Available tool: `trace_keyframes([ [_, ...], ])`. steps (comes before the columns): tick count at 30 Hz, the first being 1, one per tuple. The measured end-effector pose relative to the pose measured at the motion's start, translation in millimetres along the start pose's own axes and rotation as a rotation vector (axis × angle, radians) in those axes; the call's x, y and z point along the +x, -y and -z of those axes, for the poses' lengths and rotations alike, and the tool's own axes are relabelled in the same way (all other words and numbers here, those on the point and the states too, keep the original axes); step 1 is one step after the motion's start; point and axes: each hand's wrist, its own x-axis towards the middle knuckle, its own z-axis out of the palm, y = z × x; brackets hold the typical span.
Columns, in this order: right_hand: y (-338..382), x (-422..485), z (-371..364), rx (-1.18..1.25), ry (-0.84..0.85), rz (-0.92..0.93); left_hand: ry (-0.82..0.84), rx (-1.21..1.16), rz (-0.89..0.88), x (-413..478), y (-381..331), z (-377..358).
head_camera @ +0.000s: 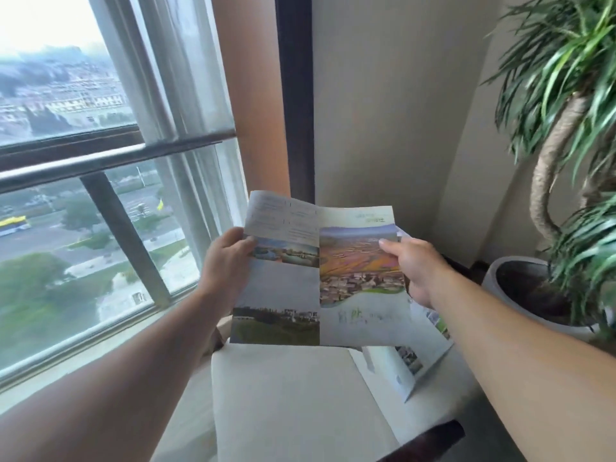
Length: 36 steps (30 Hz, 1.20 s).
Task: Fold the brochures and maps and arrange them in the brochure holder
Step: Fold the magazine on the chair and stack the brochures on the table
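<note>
Brochure spread open above cushion | left hand, right hand: fingers pinch its side edges | spare leaflet on cushion's right side | fold tip: swing panels shut on centre crease, match corners, then press | holder unseen

No legible text on brochure

- One view only, worn on the head, looking forward and down into a room corner.
- It faces the wall, with the window at left and the plant at right.
- It sits close: the brochure fills the middle, above a cushion at the lower edge.
- The wide lens bends the window's frame; edges look soft, perhaps from motion.
</note>
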Motion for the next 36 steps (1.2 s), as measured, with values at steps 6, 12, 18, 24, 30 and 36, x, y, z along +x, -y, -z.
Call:
trace_keyframes([
  [6,15.1,-41.4,-45.6,0.089,0.129,0.046,-0.044,0.041,0.027,-0.3,16.7,56.5],
  [12,26.7,-69.7,-77.5,0.164,0.151,0.138,-0.038,0.515,0.078,-8.2,27.9,77.9],
  [18,26.2,-86.4,-106.0,0.17,0.2,0.135,0.212,0.428,0.053,-34.1,18.4,52.4],
  [24,20.2,-87.5,-117.9,0.252,0.286,0.086,0.335,0.024,0.39,-44.3,9.0,29.9],
  [30,7.5,-84.5,-119.0,0.226,0.27,0.023,0.179,-0.141,0.423,-46.5,-2.2,21.3],
  [36,2.4,-83.3,-112.8,0.037,0.172,-0.027,0.043,-0.313,0.248,-41.1,-11.0,23.6],
])
